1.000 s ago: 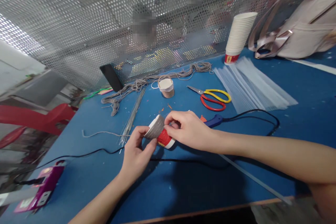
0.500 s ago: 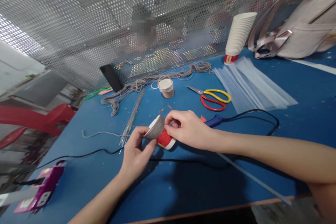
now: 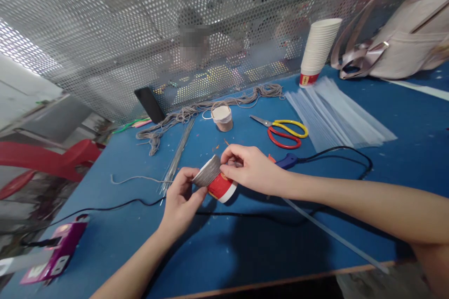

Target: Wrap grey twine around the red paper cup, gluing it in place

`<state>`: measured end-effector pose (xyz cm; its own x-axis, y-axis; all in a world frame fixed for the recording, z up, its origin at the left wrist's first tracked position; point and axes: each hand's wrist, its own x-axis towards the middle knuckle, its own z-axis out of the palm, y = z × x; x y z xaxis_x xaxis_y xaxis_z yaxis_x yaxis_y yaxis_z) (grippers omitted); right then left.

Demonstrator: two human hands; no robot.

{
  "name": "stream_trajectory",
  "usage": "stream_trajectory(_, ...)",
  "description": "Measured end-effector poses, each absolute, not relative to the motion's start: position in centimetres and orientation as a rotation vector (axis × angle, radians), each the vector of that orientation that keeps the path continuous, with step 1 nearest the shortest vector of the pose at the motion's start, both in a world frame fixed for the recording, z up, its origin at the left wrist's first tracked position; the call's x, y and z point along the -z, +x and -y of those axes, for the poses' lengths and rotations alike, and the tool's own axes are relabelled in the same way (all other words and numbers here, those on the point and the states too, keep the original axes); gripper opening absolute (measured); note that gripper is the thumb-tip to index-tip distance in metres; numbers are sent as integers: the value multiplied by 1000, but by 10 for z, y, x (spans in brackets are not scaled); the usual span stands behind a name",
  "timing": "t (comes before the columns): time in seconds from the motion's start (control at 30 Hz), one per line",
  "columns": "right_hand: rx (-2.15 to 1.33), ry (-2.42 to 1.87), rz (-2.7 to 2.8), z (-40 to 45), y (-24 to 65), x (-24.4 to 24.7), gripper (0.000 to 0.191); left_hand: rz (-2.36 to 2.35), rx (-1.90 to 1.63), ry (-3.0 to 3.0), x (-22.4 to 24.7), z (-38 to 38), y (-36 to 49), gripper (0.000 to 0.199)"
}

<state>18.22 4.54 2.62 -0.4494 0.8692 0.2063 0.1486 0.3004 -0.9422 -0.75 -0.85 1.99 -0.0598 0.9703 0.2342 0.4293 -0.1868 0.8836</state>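
A red and white paper cup [image 3: 223, 188] lies tilted between my hands, its upper part wrapped in grey cord [image 3: 207, 173]. My left hand [image 3: 182, 196] grips the cup near its rim, thumb below and fingers at the mouth. Against the cup's side, my right hand [image 3: 247, 167] is closed in a pinch at the edge of the wrapped cord; its fingertips partly cover what they hold. A loose length of grey cord [image 3: 140, 177] trails left from behind my left hand.
Scissors [image 3: 277, 128], a small wrapped cup [image 3: 223, 119] and a blue glue gun [image 3: 288, 161] lie beyond my hands. Farther back are grey cord bundles [image 3: 189, 111], clear strips [image 3: 343, 117], stacked cups [image 3: 321, 44] and a phone [image 3: 149, 104]. A purple power strip [image 3: 63, 250] sits left; black cables cross the table.
The cup has turned slightly, its base a little lower and farther right. My right hand has shifted slightly, still pinching at the cord's edge.
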Motion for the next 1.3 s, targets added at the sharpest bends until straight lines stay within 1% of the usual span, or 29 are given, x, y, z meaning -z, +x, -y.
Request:
stream_trajectory(0.13,-1173,-918,1821,-47,184,-28,8,-1411,-1219,1561,-11,9,-15,13)
stream_trajectory(0.27,-1172,-839,1858,-47,184,-28,24,-1355,-1212,1397,-9,7,-17,12)
stream_trajectory(0.37,-1163,-779,1874,-47,184,-29,30,-1313,-1221,1307,-13,4,-14,12)
stream_trajectory(0.47,-1167,-775,1898,-47,183,-30,29,-1273,-1170,1340,-13,3,-13,11)
stream_trajectory(0.6,-1208,-836,1934,-46,182,-32,21,-1306,-1104,1432,-9,2,-16,9)
stream_trajectory(0.8,-1172,-829,1931,-43,183,-33,18,-1297,-1067,1649,-21,-2,-17,25)
stream_trajectory(1.03,-1124,-836,1972,-42,183,-32,19,-1448,-1066,1722,-35,2,-4,22)
stream_trajectory(1.2,-951,-800,2060,-36,187,-35,26,-1534,-1097,1751,-38,3,-2,15)
stream_trajectory(1.23,-890,-798,2088,-34,188,-36,25,-1549,-1115,1757,-38,4,-2,14)
stream_trajectory(1.3,-745,-799,2153,-31,189,-35,15,-1569,-1141,1767,-38,4,-1,15)
